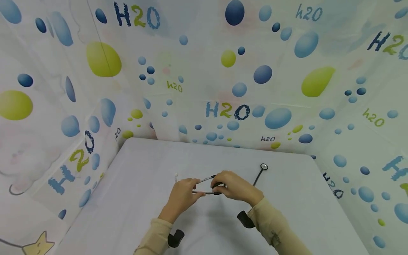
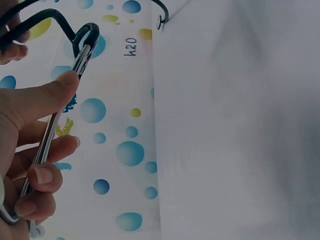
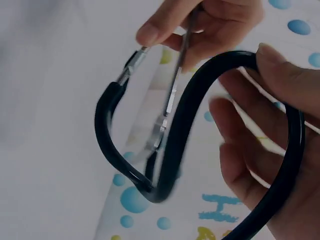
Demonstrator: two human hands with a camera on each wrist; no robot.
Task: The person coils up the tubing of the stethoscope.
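A stethoscope with black tubing (image 3: 182,130) and metal ear tubes (image 2: 50,135) is held between both hands over the table. My left hand (image 1: 183,194) grips the ear tubes, its thumb and fingers on opposite sides of the metal. My right hand (image 1: 234,187) holds a loop of the black tubing, the thumb pressing it near the fork where it splits. Beyond the right hand, the tube runs out to the round chest piece (image 1: 264,166), seen on the far right. One ear tip (image 1: 176,175) pokes up behind the left hand.
A white-covered table (image 1: 143,159) lies beneath the hands. Cloth walls (image 1: 204,71) printed with blue and green drops and H2O lettering stand at the back and sides. Black wrist-worn pieces hang below the left (image 1: 176,238) and right sleeves (image 1: 274,223).
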